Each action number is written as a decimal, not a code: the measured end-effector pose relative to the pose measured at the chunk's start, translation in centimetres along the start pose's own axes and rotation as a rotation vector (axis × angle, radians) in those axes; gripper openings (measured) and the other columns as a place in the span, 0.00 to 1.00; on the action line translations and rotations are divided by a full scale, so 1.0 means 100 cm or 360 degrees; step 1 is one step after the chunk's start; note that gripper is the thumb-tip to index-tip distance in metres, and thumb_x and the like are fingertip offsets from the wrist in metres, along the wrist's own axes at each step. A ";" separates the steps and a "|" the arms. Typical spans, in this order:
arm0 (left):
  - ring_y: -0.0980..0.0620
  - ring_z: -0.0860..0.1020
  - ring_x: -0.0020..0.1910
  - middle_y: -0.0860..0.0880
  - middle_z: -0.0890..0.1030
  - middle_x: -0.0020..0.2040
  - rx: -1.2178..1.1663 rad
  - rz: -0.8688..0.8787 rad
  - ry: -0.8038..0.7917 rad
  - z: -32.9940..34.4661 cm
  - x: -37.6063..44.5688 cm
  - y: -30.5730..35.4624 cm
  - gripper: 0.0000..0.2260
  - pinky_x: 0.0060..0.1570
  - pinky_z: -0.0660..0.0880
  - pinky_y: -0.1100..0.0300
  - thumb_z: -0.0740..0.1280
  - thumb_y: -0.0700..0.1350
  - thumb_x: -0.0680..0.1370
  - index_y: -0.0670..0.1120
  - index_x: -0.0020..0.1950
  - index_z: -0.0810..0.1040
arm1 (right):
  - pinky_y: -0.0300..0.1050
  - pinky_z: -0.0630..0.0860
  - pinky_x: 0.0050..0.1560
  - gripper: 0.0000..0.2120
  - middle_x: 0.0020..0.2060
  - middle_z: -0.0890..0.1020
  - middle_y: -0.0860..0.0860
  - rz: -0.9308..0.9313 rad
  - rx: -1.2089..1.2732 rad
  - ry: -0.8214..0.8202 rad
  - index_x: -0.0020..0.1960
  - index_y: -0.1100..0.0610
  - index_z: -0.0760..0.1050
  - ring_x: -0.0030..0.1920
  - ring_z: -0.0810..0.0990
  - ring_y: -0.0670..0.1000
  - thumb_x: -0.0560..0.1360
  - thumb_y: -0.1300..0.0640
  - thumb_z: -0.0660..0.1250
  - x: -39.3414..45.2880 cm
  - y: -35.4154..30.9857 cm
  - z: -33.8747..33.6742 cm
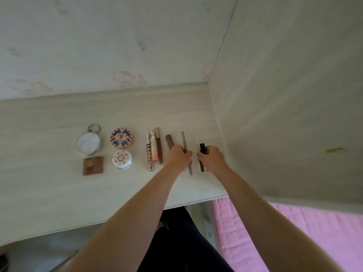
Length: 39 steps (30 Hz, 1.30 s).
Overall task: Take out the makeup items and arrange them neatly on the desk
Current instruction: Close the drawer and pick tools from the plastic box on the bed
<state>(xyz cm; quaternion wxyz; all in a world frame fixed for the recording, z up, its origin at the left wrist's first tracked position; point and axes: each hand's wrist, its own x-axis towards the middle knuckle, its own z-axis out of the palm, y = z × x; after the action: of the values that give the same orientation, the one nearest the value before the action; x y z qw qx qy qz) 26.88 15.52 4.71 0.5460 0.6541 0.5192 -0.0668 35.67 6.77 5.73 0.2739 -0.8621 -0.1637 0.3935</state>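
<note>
We're seeing both hands out over the pale wood-grain desk (49,193), near its right end by the side panel. L hand (177,157) is curling its fingers round a slim grey pencil (185,146), which is lying roughly front-to-back w/ its tip pointing to the wall. R hand (212,159) is gripping a dark brown/black tube (202,149), also lying lengthwise. Btwn those two we're making out a thin pale stick (196,142), hard to tell what it is. Just left of the L hand a brown lipstick-like tube (169,141) is lying tilted, its near end hidden under the hand.

Further left, three tubes are lying side by side & touching: a white one lettered COLORKEY (149,154), a peach-pink one (154,150), a dark red-brown one (158,146).

Left again, well apart from the tubes, four items are sitting in a 2x2 block: round mirror w/ ring (88,143) at the back left, patterned round compact (121,138) at the back right, brown square eyeshadow palette (93,165) at the front left, white round compact (122,159) at the front right.

A pink quilted mat (294,238) is showing below the desk's right side.
</note>
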 end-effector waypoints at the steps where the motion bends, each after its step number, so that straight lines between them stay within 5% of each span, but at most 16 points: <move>1: 0.47 0.82 0.38 0.46 0.81 0.36 0.0044 -0.0026 -0.0004 0.002 0.008 0.004 0.12 0.36 0.77 0.58 0.63 0.44 0.78 0.45 0.34 0.72 | 0.42 0.71 0.34 0.06 0.35 0.79 0.55 -0.0005 -0.0033 -0.0001 0.45 0.62 0.75 0.38 0.76 0.55 0.76 0.59 0.63 0.010 -0.002 -0.001; 8: 0.48 0.77 0.36 0.44 0.81 0.45 0.0317 -0.0200 0.0021 0.012 0.045 0.023 0.10 0.26 0.68 0.61 0.62 0.47 0.78 0.41 0.50 0.78 | 0.38 0.64 0.26 0.06 0.33 0.75 0.51 0.0005 -0.0183 0.0029 0.41 0.58 0.72 0.36 0.75 0.53 0.77 0.59 0.63 0.053 -0.011 -0.007; 15: 0.46 0.77 0.42 0.43 0.81 0.49 0.0510 -0.0176 0.0050 0.015 0.059 0.031 0.12 0.32 0.70 0.60 0.61 0.48 0.79 0.41 0.53 0.77 | 0.44 0.73 0.37 0.07 0.38 0.78 0.52 -0.0065 -0.0200 0.0113 0.49 0.59 0.78 0.39 0.77 0.53 0.77 0.56 0.65 0.069 -0.011 -0.007; 19: 0.43 0.79 0.52 0.42 0.81 0.51 0.0557 -0.0132 0.0076 0.014 0.059 0.032 0.14 0.47 0.63 0.62 0.59 0.50 0.79 0.41 0.56 0.76 | 0.40 0.66 0.28 0.09 0.32 0.76 0.48 -0.0105 -0.0201 0.0167 0.40 0.55 0.75 0.33 0.75 0.50 0.77 0.53 0.64 0.074 -0.012 -0.007; 24: 0.40 0.81 0.46 0.39 0.83 0.42 0.0239 -0.0160 -0.0031 0.005 0.063 0.031 0.13 0.45 0.76 0.57 0.61 0.47 0.78 0.40 0.42 0.79 | 0.32 0.63 0.28 0.07 0.39 0.80 0.48 -0.0078 -0.0195 0.0252 0.51 0.56 0.79 0.35 0.74 0.46 0.77 0.54 0.65 0.078 -0.009 -0.008; 27: 0.42 0.78 0.37 0.43 0.77 0.33 -0.0077 -0.0253 -0.0107 0.003 0.061 0.027 0.15 0.48 0.78 0.54 0.63 0.49 0.78 0.45 0.33 0.73 | 0.37 0.67 0.33 0.10 0.46 0.83 0.53 -0.0051 -0.0169 0.0276 0.53 0.60 0.78 0.41 0.77 0.50 0.77 0.54 0.66 0.081 -0.010 -0.009; 29: 0.47 0.75 0.33 0.47 0.74 0.31 -0.0201 -0.0285 -0.0146 0.001 0.058 0.026 0.13 0.40 0.76 0.59 0.66 0.50 0.77 0.46 0.35 0.73 | 0.39 0.68 0.40 0.11 0.48 0.82 0.55 -0.0029 -0.0139 0.0282 0.54 0.61 0.78 0.46 0.79 0.54 0.77 0.54 0.66 0.082 -0.011 -0.009; 32: 0.53 0.73 0.30 0.49 0.75 0.32 -0.0316 -0.0269 -0.0220 -0.006 0.052 0.025 0.12 0.30 0.72 0.63 0.76 0.49 0.69 0.46 0.44 0.77 | 0.41 0.69 0.42 0.11 0.46 0.81 0.55 0.0010 0.0027 0.0310 0.52 0.62 0.77 0.44 0.78 0.53 0.76 0.55 0.66 0.082 -0.010 -0.013; 37: 0.50 0.77 0.45 0.48 0.75 0.47 -0.0303 -0.0211 -0.0220 -0.011 0.043 0.017 0.22 0.47 0.79 0.53 0.78 0.37 0.64 0.46 0.52 0.73 | 0.45 0.72 0.34 0.06 0.35 0.76 0.55 0.0180 0.0592 0.0324 0.42 0.58 0.75 0.31 0.73 0.52 0.76 0.57 0.63 0.076 -0.009 -0.022; 39: 0.53 0.75 0.42 0.49 0.75 0.44 -0.0320 -0.0129 -0.0209 -0.012 0.039 0.013 0.22 0.41 0.77 0.57 0.77 0.34 0.65 0.45 0.53 0.72 | 0.40 0.66 0.25 0.08 0.32 0.73 0.54 0.0379 0.0998 0.0216 0.39 0.58 0.73 0.24 0.68 0.49 0.75 0.61 0.60 0.071 -0.010 -0.025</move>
<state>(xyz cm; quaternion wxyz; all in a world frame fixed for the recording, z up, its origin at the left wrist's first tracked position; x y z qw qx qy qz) 29.04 19.02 3.45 0.6385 0.5688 0.5124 -0.0790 42.06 10.24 3.49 0.4880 -0.7734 0.0856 0.3955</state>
